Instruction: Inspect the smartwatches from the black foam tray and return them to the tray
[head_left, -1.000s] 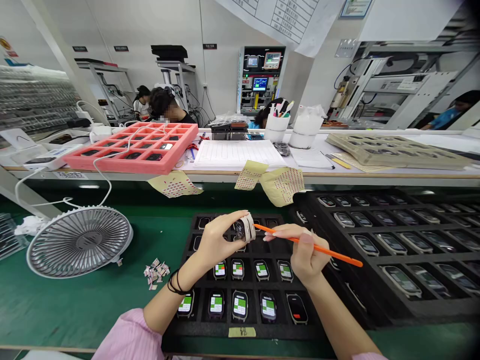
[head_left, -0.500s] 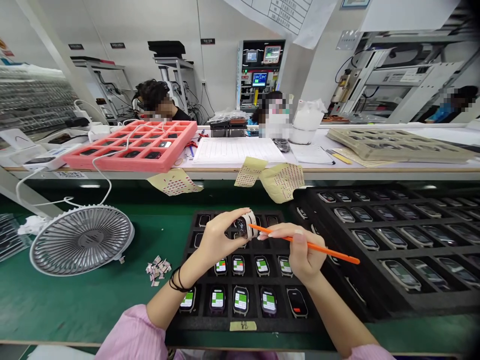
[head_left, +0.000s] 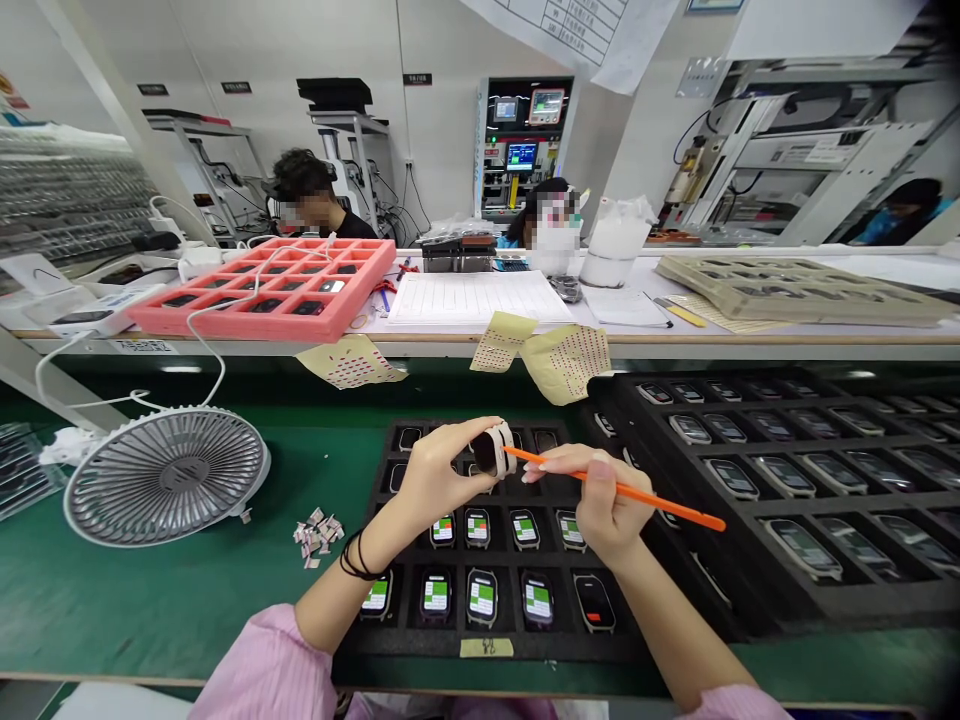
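Between the thumb and fingers of my left hand [head_left: 439,470] is a smartwatch body [head_left: 493,452], tilted with its side towards the right. My right hand [head_left: 604,495] grips a thin orange stick [head_left: 645,494], whose left tip meets the side of the watch's case. Both hands are above a black foam tray [head_left: 405,640]. Several watches lie in its compartments, and many of their screens show green and white blocks. One watch [head_left: 595,603] at the front right has a dark screen with a red patch. My hands hide part of the tray's middle.
A grey fan [head_left: 169,475] and a pile of small paper bits [head_left: 319,535] are on the green bench at left. More watches fill a black tray [head_left: 757,500] at right. The shelf ahead holds a pink foam tray [head_left: 352,300] and a beige tray [head_left: 810,300]. People sit beyond.
The watch's screen looks darker, with fewer reflections. Both hands keep nearly the same pose, and the orange stick has shifted very slightly right. People behind the shelf have moved their heads.
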